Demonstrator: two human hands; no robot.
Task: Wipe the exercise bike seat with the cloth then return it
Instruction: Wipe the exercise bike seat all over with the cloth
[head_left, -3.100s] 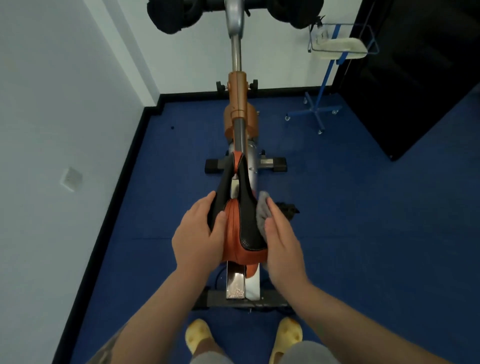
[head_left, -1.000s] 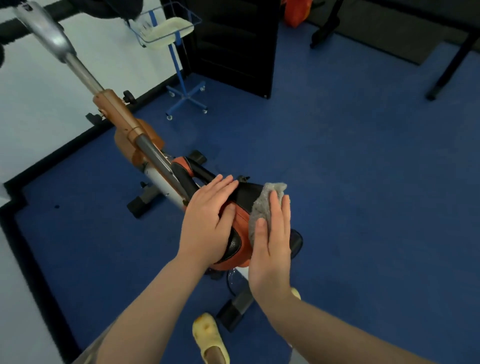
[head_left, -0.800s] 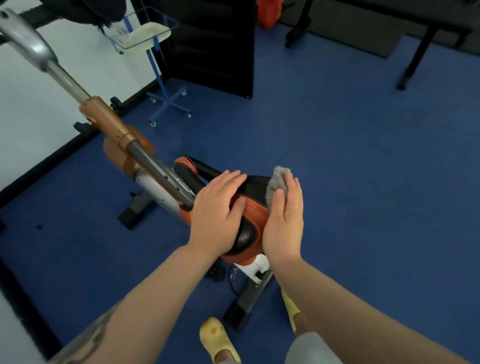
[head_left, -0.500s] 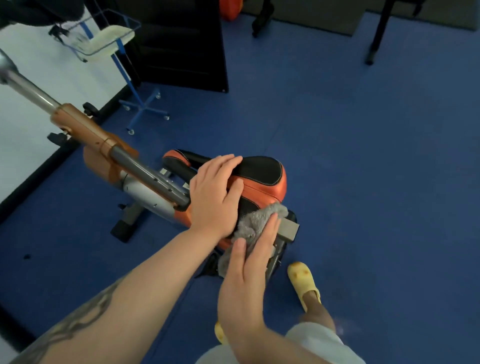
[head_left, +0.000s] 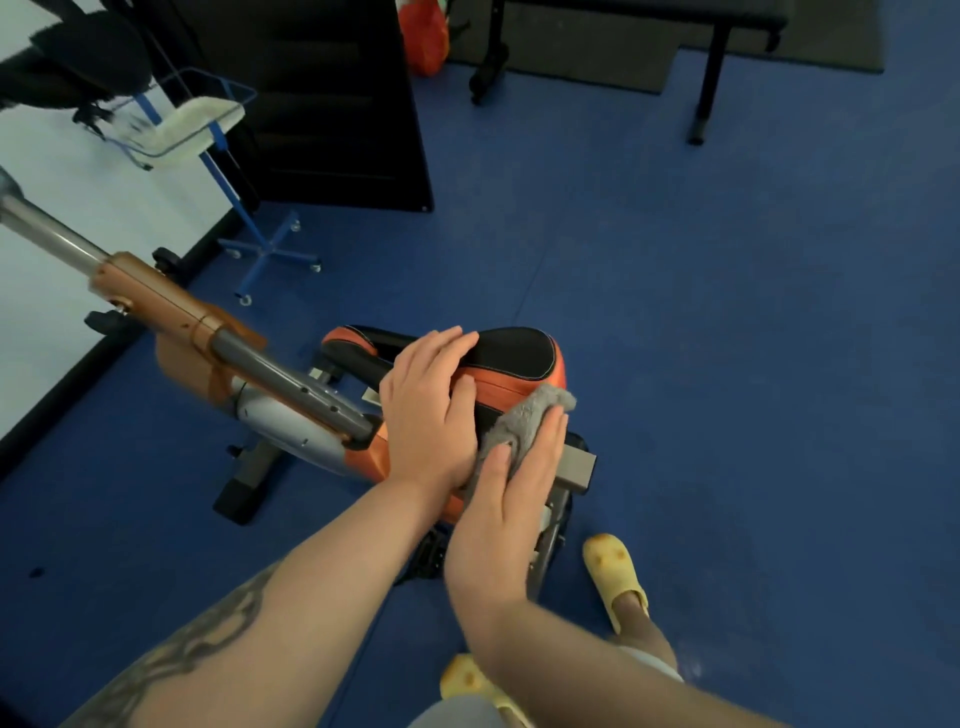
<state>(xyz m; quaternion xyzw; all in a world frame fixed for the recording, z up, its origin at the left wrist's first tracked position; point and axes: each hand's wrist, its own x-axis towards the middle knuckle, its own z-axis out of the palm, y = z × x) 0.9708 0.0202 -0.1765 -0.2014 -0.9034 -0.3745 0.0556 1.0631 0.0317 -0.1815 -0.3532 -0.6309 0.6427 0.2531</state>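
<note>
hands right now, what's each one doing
Left hand: open, flat on the seat.
Right hand: open, pressing the cloth against the seat's rear.

Left hand flat on orange-black seat, right hand pressing grey cloth against its rear

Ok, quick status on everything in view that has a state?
Left hand: flat on the seat, bracing it.
Right hand: flat, pressing the cloth.
Cloth: bunched against the seat's rear edge.
Seat: upright on the bike, top uncovered.
Wire basket: holds something pale.
</note>
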